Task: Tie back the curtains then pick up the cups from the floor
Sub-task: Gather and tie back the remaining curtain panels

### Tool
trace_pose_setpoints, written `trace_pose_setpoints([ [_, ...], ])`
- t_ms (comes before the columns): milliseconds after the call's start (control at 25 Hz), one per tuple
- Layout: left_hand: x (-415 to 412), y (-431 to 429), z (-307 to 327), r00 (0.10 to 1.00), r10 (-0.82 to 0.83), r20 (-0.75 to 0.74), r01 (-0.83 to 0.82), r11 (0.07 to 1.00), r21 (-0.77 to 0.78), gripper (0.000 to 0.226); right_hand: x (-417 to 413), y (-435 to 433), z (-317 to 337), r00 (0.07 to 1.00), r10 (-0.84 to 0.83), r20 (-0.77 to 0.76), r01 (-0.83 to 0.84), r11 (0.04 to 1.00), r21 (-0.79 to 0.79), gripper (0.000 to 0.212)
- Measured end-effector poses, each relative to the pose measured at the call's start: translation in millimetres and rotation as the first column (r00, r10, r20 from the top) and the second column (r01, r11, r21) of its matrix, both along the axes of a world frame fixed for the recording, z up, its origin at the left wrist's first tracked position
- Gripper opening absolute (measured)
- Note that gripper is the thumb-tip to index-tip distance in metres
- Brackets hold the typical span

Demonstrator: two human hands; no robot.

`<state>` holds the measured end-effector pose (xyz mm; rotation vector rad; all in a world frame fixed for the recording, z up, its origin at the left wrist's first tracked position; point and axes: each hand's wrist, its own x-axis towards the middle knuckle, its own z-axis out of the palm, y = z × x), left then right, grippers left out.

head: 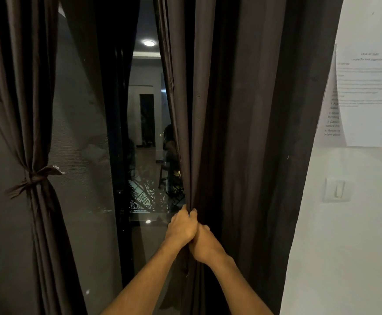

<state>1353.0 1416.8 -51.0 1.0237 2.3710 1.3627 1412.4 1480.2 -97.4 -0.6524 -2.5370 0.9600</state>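
Observation:
A dark brown right curtain hangs loose in front of the glass door. My left hand grips its inner edge at about waist height. My right hand holds the same bunched fabric just below and to the right, touching the left hand. The left curtain is gathered and held by a knotted fabric tie. No cups are in view.
A dark glass door with reflections fills the middle. A white wall stands on the right, carrying a light switch and taped paper sheets.

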Motion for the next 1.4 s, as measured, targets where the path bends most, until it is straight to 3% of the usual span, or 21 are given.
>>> trace_pose_setpoints([
  [160, 4, -3, 5, 1.000, 0.023, -0.017, -0.023, 0.999, -0.029, 0.035, 14, 14, 27, 0.998, 0.031, 0.051, -0.034, 0.998, 0.050, 0.029],
  [240, 7, -4, 9, 0.999, 0.040, -0.033, -0.042, 0.998, -0.051, 0.035, 28, 17, 44, 0.999, -0.019, -0.048, 0.022, 0.999, 0.049, 0.013],
  [320, 10, -3, 9, 0.997, 0.062, -0.040, -0.064, 0.997, -0.033, 0.033, 47, 20, 53, 0.975, -0.104, -0.198, 0.132, 0.982, 0.132, 0.016],
  [400, 13, -2, 7, 0.997, 0.073, -0.028, -0.073, 0.997, -0.005, 0.025, 65, 22, 52, 0.868, -0.208, -0.450, 0.346, 0.905, 0.249, 0.025],
  [440, 15, -1, 6, 0.997, 0.071, -0.022, -0.071, 0.997, -0.003, 0.021, 72, 24, 49, 0.766, -0.276, -0.581, 0.479, 0.848, 0.229, 0.030],
  [520, 18, 1, 3, 0.997, 0.071, -0.020, -0.071, 0.997, 0.001, 0.018, 83, 33, 45, 0.549, -0.454, -0.702, 0.672, 0.739, 0.048, 0.045],
  [560, 21, 2, 3, 0.996, 0.079, -0.030, -0.079, 0.997, 0.004, 0.019, 87, 41, 45, 0.495, -0.536, -0.684, 0.700, 0.712, -0.052, 0.055],
  [600, 24, 3, 3, 0.995, 0.089, -0.038, -0.088, 0.996, 0.009, 0.020, 91, 48, 44, 0.506, -0.595, -0.625, 0.684, 0.718, -0.129, 0.063],
  [680, 31, 5, 3, 0.995, 0.094, -0.037, -0.092, 0.995, 0.038, 0.022, 95, 57, 39, 0.681, -0.579, -0.448, 0.593, 0.795, -0.128, 0.065],
  [760, 38, 9, 2, 0.996, 0.080, -0.034, -0.078, 0.995, 0.057, 0.020, 94, 56, 31, 0.862, -0.405, -0.305, 0.438, 0.898, 0.045, 0.059],
  [840, 44, 12, 1, 0.997, 0.056, -0.045, -0.053, 0.997, 0.061, 0.020, 89, 47, 24, 0.932, -0.263, -0.249, 0.308, 0.936, 0.167, 0.062],
  [1080, 47, 15, 2, 0.997, 0.011, -0.073, -0.011, 1.000, 0.010, 0.032, 70, 6, 12, 0.936, -0.132, -0.327, 0.190, 0.970, 0.151, 0.064],
  [1400, 37, 15, -3, 0.978, -0.068, 0.198, 0.035, 0.985, 0.166, 0.026, 58, -17, 16, 0.940, -0.210, -0.270, 0.244, 0.965, 0.099, 0.051],
])
